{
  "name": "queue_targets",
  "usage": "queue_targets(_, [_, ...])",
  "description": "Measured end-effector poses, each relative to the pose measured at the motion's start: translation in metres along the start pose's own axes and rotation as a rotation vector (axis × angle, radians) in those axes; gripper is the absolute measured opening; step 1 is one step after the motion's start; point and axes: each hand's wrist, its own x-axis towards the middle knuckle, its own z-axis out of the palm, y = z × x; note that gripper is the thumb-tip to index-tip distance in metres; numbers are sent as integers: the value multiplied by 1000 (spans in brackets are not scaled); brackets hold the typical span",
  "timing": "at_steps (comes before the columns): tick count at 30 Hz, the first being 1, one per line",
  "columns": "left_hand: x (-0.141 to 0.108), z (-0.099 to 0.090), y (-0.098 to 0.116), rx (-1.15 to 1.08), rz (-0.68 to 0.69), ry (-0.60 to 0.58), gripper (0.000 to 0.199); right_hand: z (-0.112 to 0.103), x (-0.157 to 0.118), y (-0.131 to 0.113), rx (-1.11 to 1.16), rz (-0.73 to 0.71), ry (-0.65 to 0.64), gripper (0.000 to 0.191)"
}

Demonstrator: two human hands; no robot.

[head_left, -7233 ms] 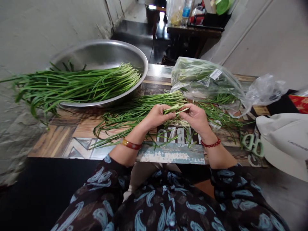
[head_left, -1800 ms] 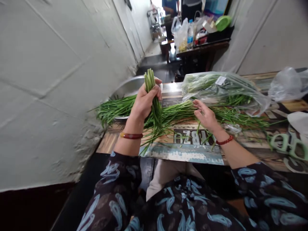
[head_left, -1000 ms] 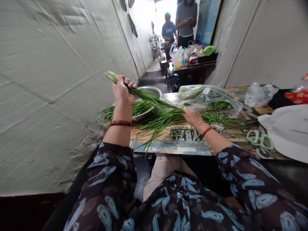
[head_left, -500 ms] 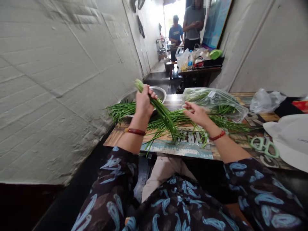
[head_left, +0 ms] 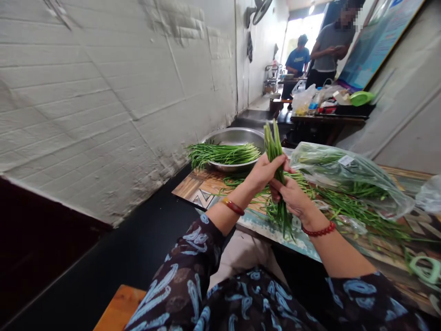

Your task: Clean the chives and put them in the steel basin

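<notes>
- Left hand: closed around the upper-middle part of a bundle of garlic chives, thumb laid across the stalks.
- Right hand: just below and to the right, fingers curled in around the same bundle.
- The bundle stands nearly upright above the table's front part, pale stem ends up, dark leaves hanging below the hands.
- Wrists: an amber-red bangle on the left, a red bead bracelet on the right.
- Beyond the left hand, a steel basin holds more chives, leaf tips spilling over its left rim.
- Right of the hands, loose green stalks lie before a clear plastic bag with chives inside and a white label.
- Far right on the patchwork-patterned table: pale green scissor handles.
- Background: two people beyond a cluttered side table.
</notes>
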Motion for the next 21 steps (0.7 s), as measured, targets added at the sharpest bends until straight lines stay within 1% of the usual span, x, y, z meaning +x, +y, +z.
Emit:
queue_targets(1, [4, -2, 9, -22, 59, 66, 36, 0, -2, 3, -3, 14, -22, 48])
queue_targets(3, [15, -9, 34, -2, 119, 209, 29, -5, -6, 10, -31, 62, -57, 48])
queue_targets(5, [25, -23, 65, 141, 142, 318, 26, -19, -9, 21, -78, 104, -63, 47])
queue_targets(8, [42, -49, 109, 496, 180, 381, 23, -46, -9, 40, -178, 133, 19, 49])
queue_targets(10, [56, -65, 128, 836, 209, 387, 20, -60, -6, 53, -260, 157, 63, 48])
queue_targets(11, [64, -71, 132, 1049, 214, 363, 17, -66, -5, 59, -295, 167, 76, 47])
queue_targets(13, [79, -84, 128, 1515, 196, 284, 13, -72, -2, 69, -340, 172, 83, 45])
queue_targets(14, [87, -90, 122, 1723, 151, 225, 16, -74, -2, 73, -351, 167, 76, 43])
queue_targets(16, [102, -106, 102, 2005, -18, 132, 25, -75, -1, 78, -361, 152, 47, 41])
queue_targets(18, [116, -125, 78, 2136, -174, 41, 32, -76, 0, 79, -371, 136, 15, 38])
queue_targets(19, [123, -136, 67, 2165, -228, 21, 35, -77, 0, 79, -381, 131, 5, 37])
queue_targets(21, [135, -158, 44, 2178, -285, 1, 38, -77, 2, 77, -409, 124, 8, 36])
